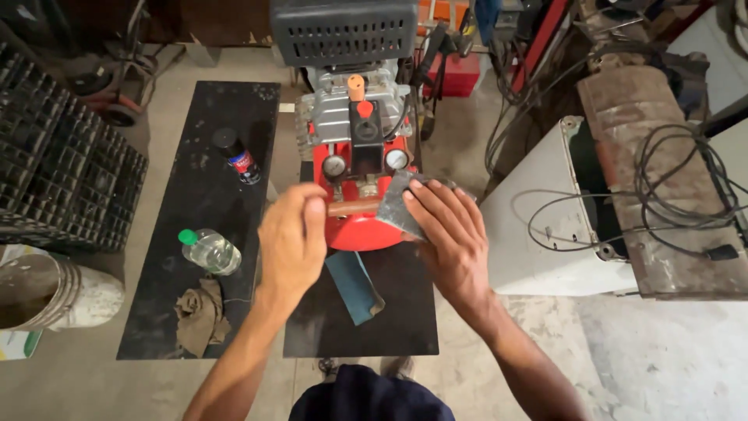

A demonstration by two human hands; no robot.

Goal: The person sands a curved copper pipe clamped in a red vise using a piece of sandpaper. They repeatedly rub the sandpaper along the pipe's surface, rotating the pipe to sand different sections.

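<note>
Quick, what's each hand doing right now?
Left hand: closed around a copper pipe.
Right hand: fingers flat, pressing a grey sanding sheet against the pipe.

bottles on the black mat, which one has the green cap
The clear plastic bottle lying on its side near the left hand. The other, a dark spray can, stands farther away with a black cap.

A small dark spray can with a black cap (238,156) lies near the far end of the long black mat (156,312); its label is a band of red, white and blue. Nearer the mat's middle lies a clear plastic bottle with a green cap (209,250), bearing no label that shows. Two round white-faced gauges (334,166) sit on the red compressor.
</note>
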